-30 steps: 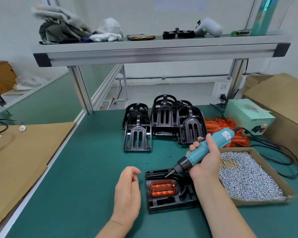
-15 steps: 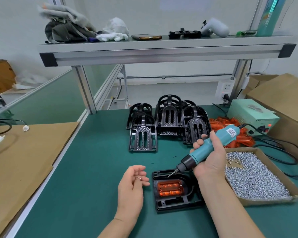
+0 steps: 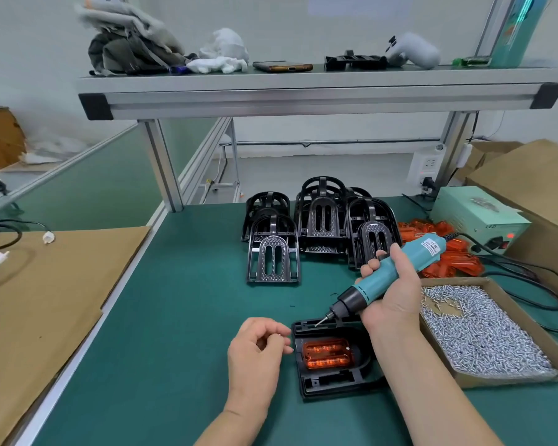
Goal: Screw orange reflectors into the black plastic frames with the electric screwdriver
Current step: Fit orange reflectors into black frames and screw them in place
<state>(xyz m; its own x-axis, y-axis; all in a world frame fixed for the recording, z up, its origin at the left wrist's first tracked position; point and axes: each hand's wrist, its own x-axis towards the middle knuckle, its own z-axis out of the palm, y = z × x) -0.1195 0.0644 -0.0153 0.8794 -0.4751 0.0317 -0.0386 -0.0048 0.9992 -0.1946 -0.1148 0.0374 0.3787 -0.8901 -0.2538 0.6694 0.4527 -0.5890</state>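
With the black frame [image 3: 332,383] and orange reflector [image 3: 327,354] near the bench's front edge, the right hand [image 3: 392,296] grips the electric screwdriver [image 3: 397,268] at a slant, so its bit may slip, while I cannot tell if the curled left hand [image 3: 255,352] holds anything.

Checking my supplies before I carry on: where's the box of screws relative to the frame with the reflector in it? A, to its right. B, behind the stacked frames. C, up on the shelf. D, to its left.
A: the box of screws sits on the table just right of the frame holding the reflector.
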